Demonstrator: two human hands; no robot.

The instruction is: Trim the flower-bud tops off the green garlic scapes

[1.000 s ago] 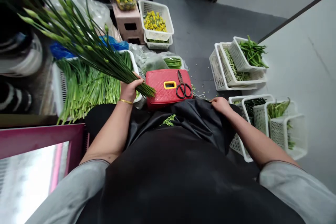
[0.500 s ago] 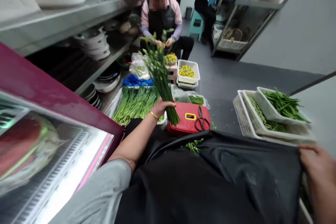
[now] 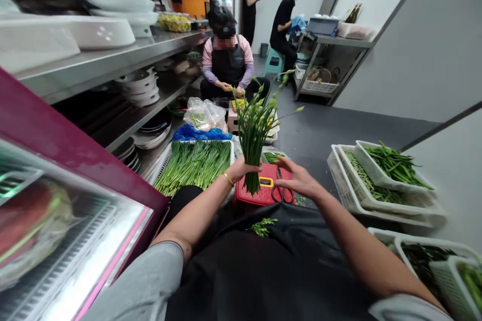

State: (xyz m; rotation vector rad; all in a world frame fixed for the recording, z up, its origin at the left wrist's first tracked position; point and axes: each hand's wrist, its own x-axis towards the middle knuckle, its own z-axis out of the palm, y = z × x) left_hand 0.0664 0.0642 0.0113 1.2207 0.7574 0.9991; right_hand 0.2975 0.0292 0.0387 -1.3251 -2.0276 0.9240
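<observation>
My left hand (image 3: 244,168) is wrapped round a bunch of garlic chive stems (image 3: 253,135), held upright with the budded tips at the top. Just right of the bunch, my right hand (image 3: 297,176) is open, fingers spread, holding nothing. Beneath both hands stands a red box (image 3: 246,199) with a yellow-rimmed slot. Black-handled scissors (image 3: 283,193) lie on it, partly behind my right hand's fingers. Short green cuttings (image 3: 262,226) rest on the black apron (image 3: 278,266) over my lap. A white basket (image 3: 164,164) of green stems sits left of the box.
White baskets (image 3: 341,188) of green vegetables stand at the right. A metal shelf (image 3: 113,62) with dishes runs along the left, beside a lit display case (image 3: 124,241). A co-worker (image 3: 228,60) sits ahead, handling yellow pieces. Two more people are farther back.
My right hand has let go of the apron's edge and come in beside the bunch. The apron has dropped onto my lap. My left hand now holds the chives more upright.
</observation>
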